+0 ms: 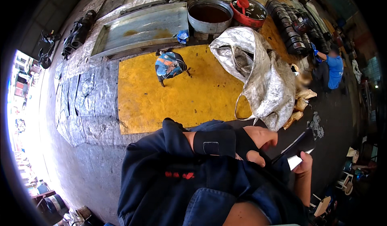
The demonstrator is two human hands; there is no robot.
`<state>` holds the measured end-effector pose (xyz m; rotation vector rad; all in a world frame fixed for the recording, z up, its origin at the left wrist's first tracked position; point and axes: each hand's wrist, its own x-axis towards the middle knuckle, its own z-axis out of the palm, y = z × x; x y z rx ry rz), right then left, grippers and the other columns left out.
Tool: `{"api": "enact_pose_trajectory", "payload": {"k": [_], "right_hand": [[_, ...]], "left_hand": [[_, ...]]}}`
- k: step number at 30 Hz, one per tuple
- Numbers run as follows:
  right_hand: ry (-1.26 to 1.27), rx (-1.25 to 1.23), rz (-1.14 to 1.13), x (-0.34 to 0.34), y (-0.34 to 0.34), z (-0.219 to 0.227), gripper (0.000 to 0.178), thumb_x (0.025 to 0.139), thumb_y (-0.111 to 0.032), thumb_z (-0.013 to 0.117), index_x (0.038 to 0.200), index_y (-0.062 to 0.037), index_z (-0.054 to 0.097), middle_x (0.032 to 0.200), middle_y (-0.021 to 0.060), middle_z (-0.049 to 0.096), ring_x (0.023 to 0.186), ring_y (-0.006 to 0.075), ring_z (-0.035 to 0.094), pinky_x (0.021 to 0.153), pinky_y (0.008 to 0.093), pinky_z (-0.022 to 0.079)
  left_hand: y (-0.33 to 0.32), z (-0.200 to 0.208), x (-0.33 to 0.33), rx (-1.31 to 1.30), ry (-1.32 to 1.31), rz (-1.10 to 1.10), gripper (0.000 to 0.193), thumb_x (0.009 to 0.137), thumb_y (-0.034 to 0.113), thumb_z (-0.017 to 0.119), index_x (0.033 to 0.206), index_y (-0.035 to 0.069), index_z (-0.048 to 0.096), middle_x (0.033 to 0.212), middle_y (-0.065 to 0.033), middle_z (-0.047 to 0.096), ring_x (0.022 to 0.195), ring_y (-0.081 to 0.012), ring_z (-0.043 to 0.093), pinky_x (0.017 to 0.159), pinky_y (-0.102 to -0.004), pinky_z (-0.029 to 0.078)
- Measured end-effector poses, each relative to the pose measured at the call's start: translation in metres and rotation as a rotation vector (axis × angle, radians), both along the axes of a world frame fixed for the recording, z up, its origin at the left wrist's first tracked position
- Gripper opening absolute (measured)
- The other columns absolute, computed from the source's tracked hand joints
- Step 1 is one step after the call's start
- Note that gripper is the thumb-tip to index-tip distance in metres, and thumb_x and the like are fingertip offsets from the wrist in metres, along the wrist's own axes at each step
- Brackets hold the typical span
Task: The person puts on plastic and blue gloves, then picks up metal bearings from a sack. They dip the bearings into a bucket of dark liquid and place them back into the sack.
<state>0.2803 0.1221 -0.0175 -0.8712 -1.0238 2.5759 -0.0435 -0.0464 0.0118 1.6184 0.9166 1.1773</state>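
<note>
Dark flat case point(300, 142), with what looks like 1 white sheet point(294, 162) in it, is held above the floor, right of the yellow mat point(161, 105). The right hand point(304, 163) grasps its near right corner; the left hand point(259, 135) is part-curled by its left edge, contact unclear. Best to pinch sheet and case together, supporting the left edge.

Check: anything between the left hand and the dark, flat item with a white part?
Nothing visible stands between the left hand and the dark, flat item with a white part, held in the right hand. The large, crumpled, dirty-white sack lies beyond, outside that gap.
</note>
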Motion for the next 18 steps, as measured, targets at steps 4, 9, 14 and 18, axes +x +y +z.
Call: {"api": "enact_pose_trajectory", "payload": {"k": [4,9,14,18], "right_hand": [[-0.055,0.363,-0.083,-0.003,-0.007,0.045,0.07,0.062,-0.009,0.081,0.125,0.0011,0.055,0.119,0.0159,0.063,0.106,0.0352,0.062,0.096,0.0511,0.048],[-0.222,0.777,0.132,-0.005,-0.02,0.117,0.069,0.053,-0.008,0.082,0.116,0.0071,0.058,0.11,0.0125,0.064,0.099,0.0236,0.061,0.087,0.0357,0.047],[-0.595,0.855,0.284,-0.058,-0.048,0.158,0.039,0.064,-0.01,0.079,0.097,0.0045,0.065,0.086,0.0064,0.066,0.075,0.0138,0.06,0.068,0.0274,0.048],[-0.681,1.231,0.784,-0.108,-0.063,0.189,0.034,0.075,-0.018,0.072,0.102,0.0025,0.066,0.093,0.0111,0.067,0.068,0.0166,0.063,0.065,0.0279,0.049]], "left_hand": [[0.012,-0.004,0.006,0.112,0.178,-0.16,0.031,0.073,0.025,0.067,0.092,0.002,0.063,0.087,-0.0176,0.064,0.088,-0.038,0.06,0.076,-0.0441,0.048],[0.043,-0.008,0.048,0.256,0.561,-0.144,0.02,0.072,0.02,0.063,0.081,0.003,0.067,0.087,-0.0165,0.065,0.087,-0.0361,0.063,0.076,-0.0441,0.052],[0.045,-0.008,0.055,-0.012,0.597,-0.02,0.016,0.069,0.017,0.064,0.08,0.005,0.068,0.088,-0.0149,0.065,0.085,-0.0354,0.065,0.073,-0.0436,0.053],[0.057,0.004,0.04,0.076,0.476,0.04,0.015,0.075,0.018,0.064,0.083,0.007,0.07,0.091,-0.0139,0.066,0.091,-0.0348,0.063,0.078,-0.0431,0.051]]}}
